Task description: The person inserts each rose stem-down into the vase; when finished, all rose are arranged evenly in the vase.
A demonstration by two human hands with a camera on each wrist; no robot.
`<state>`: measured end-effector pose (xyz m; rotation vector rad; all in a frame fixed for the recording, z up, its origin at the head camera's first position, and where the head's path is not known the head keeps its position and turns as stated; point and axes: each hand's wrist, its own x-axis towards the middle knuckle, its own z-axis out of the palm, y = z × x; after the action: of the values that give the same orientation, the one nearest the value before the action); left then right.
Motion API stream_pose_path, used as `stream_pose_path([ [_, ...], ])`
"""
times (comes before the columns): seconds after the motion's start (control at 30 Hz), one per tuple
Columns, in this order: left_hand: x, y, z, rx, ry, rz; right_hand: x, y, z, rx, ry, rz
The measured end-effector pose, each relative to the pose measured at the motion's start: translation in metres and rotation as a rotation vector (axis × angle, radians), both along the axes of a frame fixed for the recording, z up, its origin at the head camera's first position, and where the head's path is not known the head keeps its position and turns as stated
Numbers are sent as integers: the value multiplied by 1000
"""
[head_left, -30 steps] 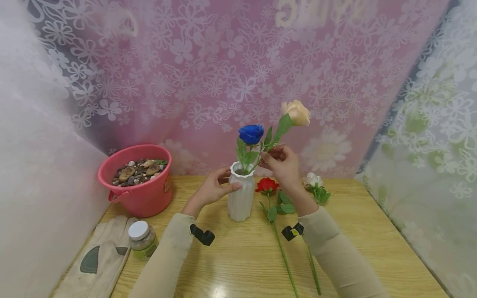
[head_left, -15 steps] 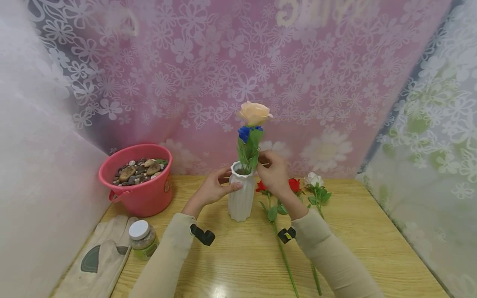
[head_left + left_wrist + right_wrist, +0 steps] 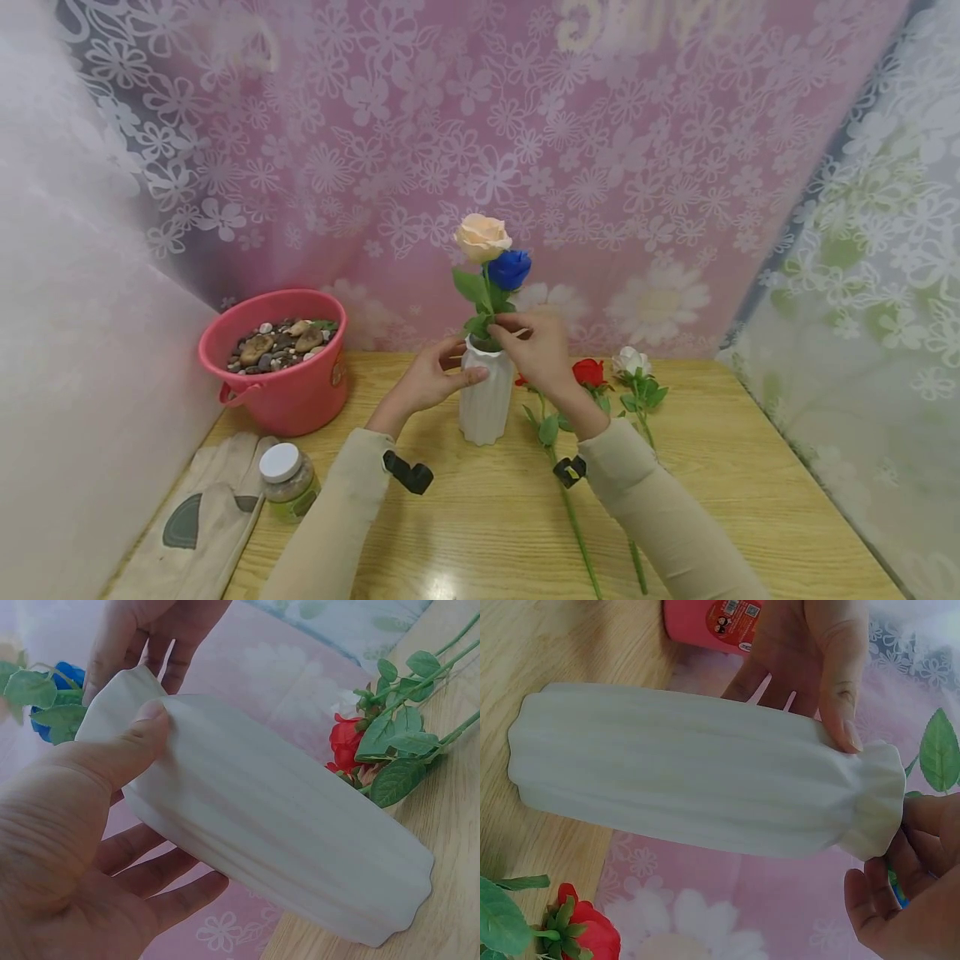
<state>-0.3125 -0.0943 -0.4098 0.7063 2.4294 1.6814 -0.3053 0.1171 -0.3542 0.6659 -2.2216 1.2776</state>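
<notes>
A white fluted vase (image 3: 484,400) stands upright on the table, holding a blue rose (image 3: 510,270). My left hand (image 3: 429,379) grips the vase near its neck, thumb in front and fingers around the far side, as the left wrist view also shows (image 3: 97,825). At the mouth, my right hand (image 3: 542,350) pinches the stem of a cream rose (image 3: 483,238) among its leaves. That bloom stands left of the blue one, its lower stem hidden in the vase. In the right wrist view, my right hand (image 3: 919,877) is at the vase's rim.
Red roses (image 3: 588,372) and a white rose (image 3: 632,362) lie on the table (image 3: 465,525) to the right, stems toward the front. At left are a pink bucket (image 3: 300,400) of stones, a white-lidded jar (image 3: 288,483) and a pair of gloves (image 3: 217,508). A floral curtain hangs behind.
The cream rose has swung from the right of the blue rose to its left and come lower, with my right hand moving left to the vase mouth. My left hand has stayed on the vase.
</notes>
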Motion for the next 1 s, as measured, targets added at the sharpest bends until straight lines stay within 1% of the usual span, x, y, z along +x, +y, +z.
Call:
stream_pose_path([
  [0.1, 0, 0, 0, 9, 6, -8, -1, -2, -1, 23, 41, 4],
  [0.2, -1, 0, 0, 19, 23, -21, -1, -4, -1, 36, 51, -7],
  [0.37, -1, -1, 0, 29, 41, -34, 0, -6, -1, 45, 34, -28],
  [0.5, 0, -1, 0, 24, 32, -20, 2, -8, 0, 31, -10, -40],
  [0.63, -1, -1, 0, 19, 27, -25, 4, -10, 1, 23, -48, -58],
  [0.87, -1, -1, 0, 12, 48, -20, 4, -10, -1, 33, -29, -65],
  [1.0, -2, 0, 0, 17, 69, -32, 4, -10, -3, 41, -21, -77],
])
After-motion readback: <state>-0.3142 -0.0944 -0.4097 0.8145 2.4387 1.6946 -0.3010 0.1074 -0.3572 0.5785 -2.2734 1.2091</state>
